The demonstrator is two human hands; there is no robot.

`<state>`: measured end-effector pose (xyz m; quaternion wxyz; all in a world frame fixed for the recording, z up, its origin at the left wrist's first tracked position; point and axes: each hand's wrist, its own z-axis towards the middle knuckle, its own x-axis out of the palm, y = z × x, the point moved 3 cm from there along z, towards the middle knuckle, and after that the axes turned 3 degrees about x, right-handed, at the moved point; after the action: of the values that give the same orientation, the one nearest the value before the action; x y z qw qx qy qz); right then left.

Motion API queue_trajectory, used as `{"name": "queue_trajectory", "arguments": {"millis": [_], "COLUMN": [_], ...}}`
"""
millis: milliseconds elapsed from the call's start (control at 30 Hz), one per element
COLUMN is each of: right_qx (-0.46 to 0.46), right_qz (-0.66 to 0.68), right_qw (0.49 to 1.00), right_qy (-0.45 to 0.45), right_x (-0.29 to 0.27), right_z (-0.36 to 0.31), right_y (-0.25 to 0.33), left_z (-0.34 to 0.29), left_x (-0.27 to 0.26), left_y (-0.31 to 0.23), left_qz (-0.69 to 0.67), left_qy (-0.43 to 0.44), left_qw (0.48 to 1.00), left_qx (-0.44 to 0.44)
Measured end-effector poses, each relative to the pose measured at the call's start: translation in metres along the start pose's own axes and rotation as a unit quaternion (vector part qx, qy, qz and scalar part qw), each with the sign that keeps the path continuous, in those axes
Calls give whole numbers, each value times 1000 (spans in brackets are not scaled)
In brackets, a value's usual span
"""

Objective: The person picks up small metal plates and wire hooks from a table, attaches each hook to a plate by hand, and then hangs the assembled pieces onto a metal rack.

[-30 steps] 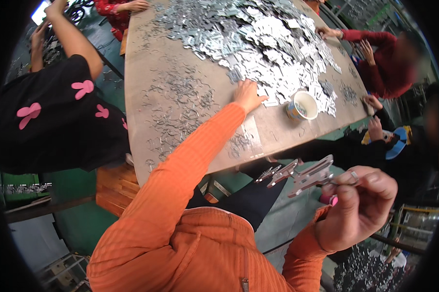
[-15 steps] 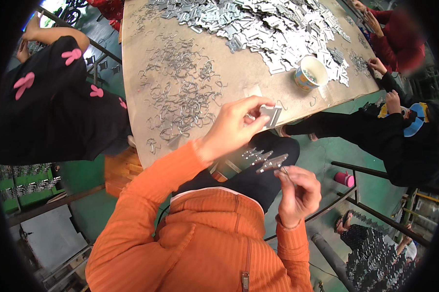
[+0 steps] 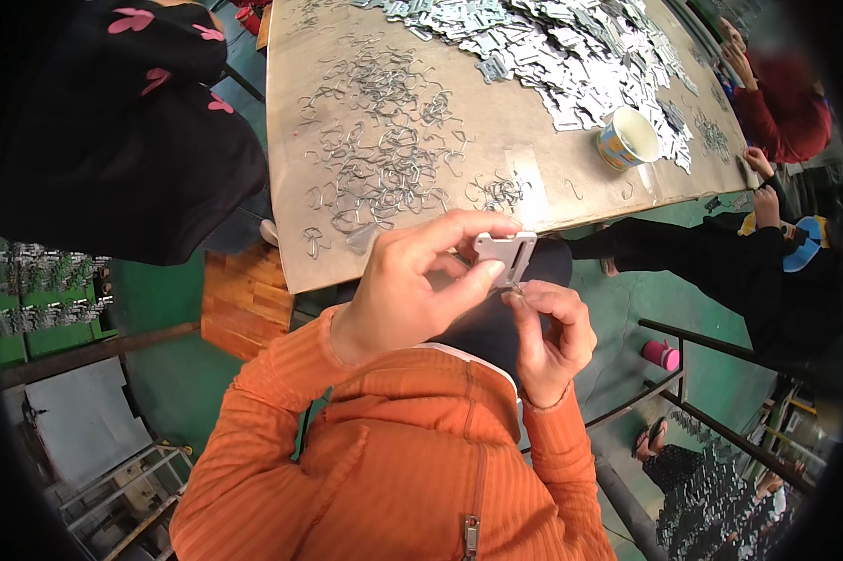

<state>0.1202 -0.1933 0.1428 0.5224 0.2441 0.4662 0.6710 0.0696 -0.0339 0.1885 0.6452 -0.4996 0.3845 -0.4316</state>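
My left hand (image 3: 417, 280) is closed on a flat slotted metal plate (image 3: 506, 252), thumb on its face and fingers behind, above my lap at the table's near edge. Just under the plate, my right hand (image 3: 557, 337) pinches thumb and forefinger together at its lower end. Between those fingertips sits a small, thin piece of metal, apparently a wire hook (image 3: 519, 292), mostly covered by the fingers. A small heap of bent wire hooks (image 3: 501, 191) lies on the table beyond my left hand.
Many more wire hooks (image 3: 393, 154) spread over the table (image 3: 295, 215). Silvery plates (image 3: 571, 70) form a big pile behind a paper tub (image 3: 627, 140). A person in black (image 3: 141, 159) is at left; others work along the right. A wooden stool (image 3: 244, 304) stands at left.
My right hand has risen to the plate, meeting my left hand. The row of metal pieces seen beside my right hand earlier is out of sight. The view has shifted slightly.
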Motion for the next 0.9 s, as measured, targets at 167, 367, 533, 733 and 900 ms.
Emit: {"name": "queue_trajectory", "arguments": {"millis": [167,367,533,733,900], "right_qx": [-15,96,70,-88,-163], "right_qz": [-58,-1,-96,-194,-342], "right_qw": [997,995,959,868,763], "right_qy": [52,24,258,448,524], "right_x": [9,11,111,235,269], "right_z": [-4,26,110,161,164], "right_y": [2,-32,-74,-132,-141], "left_z": [-9,-31,-49,-56,-63], "left_x": [-6,-11,-9,-7,-12], "left_y": [0,37,74,98,103], "left_qz": [101,139,123,97,101], "left_qy": [30,7,7,30,22], "left_qw": [988,978,990,993,993], "left_qx": [109,157,74,63,51]}}
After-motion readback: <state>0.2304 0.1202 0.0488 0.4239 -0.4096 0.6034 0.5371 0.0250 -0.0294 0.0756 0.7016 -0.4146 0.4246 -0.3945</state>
